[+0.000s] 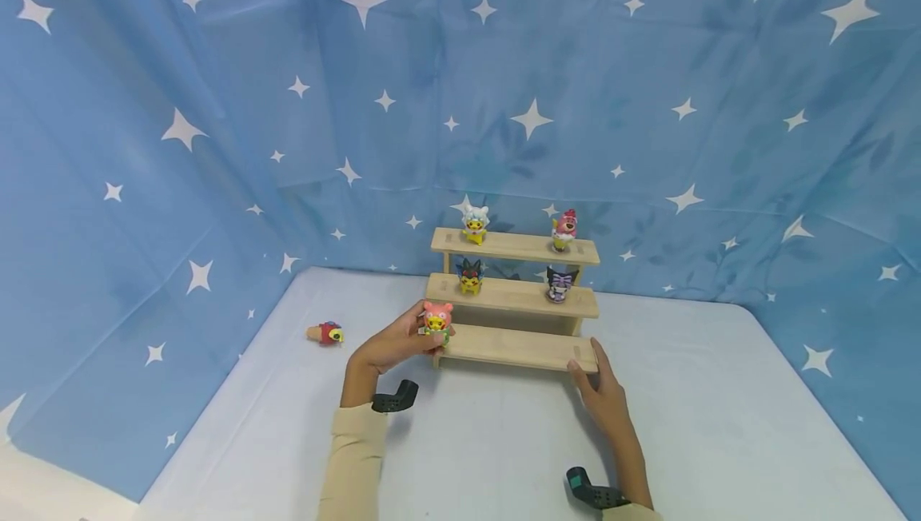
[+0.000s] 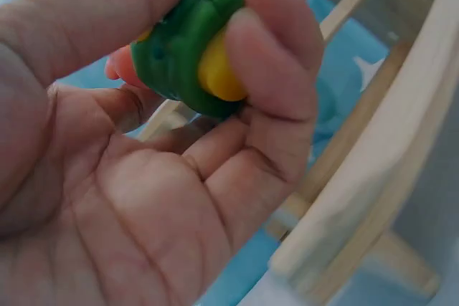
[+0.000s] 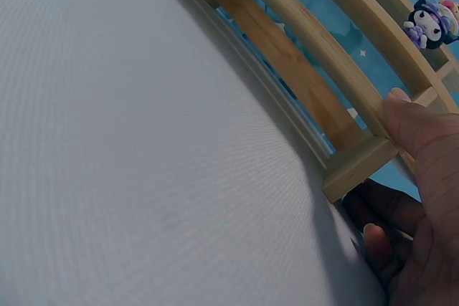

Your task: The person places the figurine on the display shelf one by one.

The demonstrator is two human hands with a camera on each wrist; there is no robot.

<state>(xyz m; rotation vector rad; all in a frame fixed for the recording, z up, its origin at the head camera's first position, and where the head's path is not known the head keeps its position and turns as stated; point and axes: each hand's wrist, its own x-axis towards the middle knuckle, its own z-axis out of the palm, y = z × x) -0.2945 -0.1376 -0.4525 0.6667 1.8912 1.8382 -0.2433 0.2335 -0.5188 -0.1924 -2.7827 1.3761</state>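
Note:
My left hand (image 1: 392, 345) holds a small figurine (image 1: 436, 321) with a pink hood and yellow face, just over the left end of the lowest step. In the left wrist view its green and yellow underside (image 2: 215, 69) shows between thumb and curled fingers. The three-tier wooden display shelf (image 1: 514, 347) stands on the table. At the right end of its lowest step, my right hand (image 1: 604, 397) grips the board. The right wrist view has the thumb (image 3: 405, 116) on top of the board and the other fingers down by the end leg.
White-hooded (image 1: 475, 225) and pink, red-topped (image 1: 564, 231) figurines stand on the top tier. Dark-eared yellow (image 1: 471, 278) and black-and-purple (image 1: 560, 285) figurines occupy the middle tier. A red figurine (image 1: 328, 334) lies on the white tablecloth at left. A blue starry curtain (image 1: 460, 65) hangs behind.

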